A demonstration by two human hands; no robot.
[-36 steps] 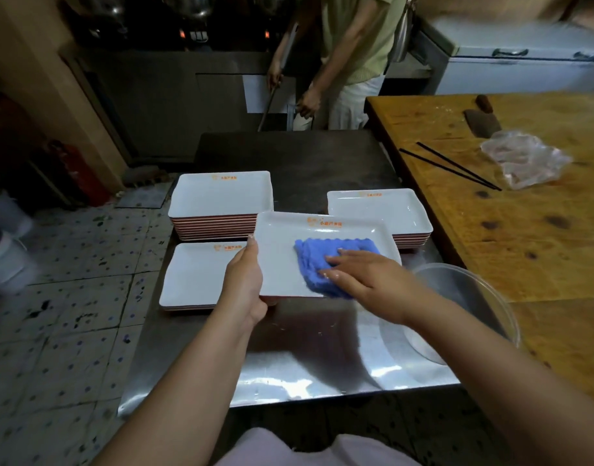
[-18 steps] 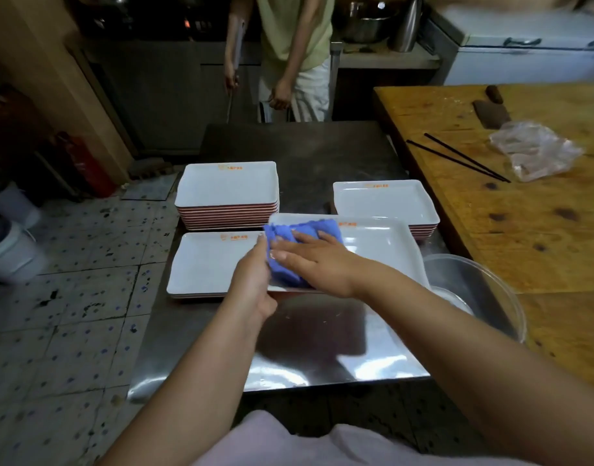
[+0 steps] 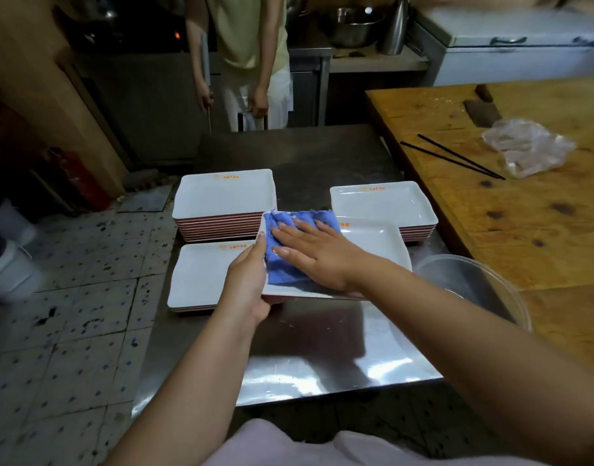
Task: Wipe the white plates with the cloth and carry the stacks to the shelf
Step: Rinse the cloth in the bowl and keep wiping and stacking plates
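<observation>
My left hand [image 3: 247,285] grips the left edge of a white rectangular plate [image 3: 373,250], held just above the steel table [image 3: 316,358]. My right hand [image 3: 317,252] lies flat with straight fingers on a blue cloth [image 3: 282,269], pressing it onto the plate's left half. A tall stack of white plates [image 3: 223,196] stands at the back left. A shorter stack [image 3: 383,205] is at the back right. A low pile [image 3: 196,277] lies at the front left, partly under the held plate.
A clear plastic bowl [image 3: 470,284] sits at the table's right edge. The wooden counter [image 3: 524,210] on the right carries black chopsticks [image 3: 453,158], a plastic bag [image 3: 528,146] and a cleaver [image 3: 482,107]. A person [image 3: 248,62] stands beyond the table. White buckets [image 3: 9,264] stand on the tiled floor at left.
My right hand has slid the blue cloth from the middle of the plate to its left end, near my left hand. The person beyond the table has shifted left.
</observation>
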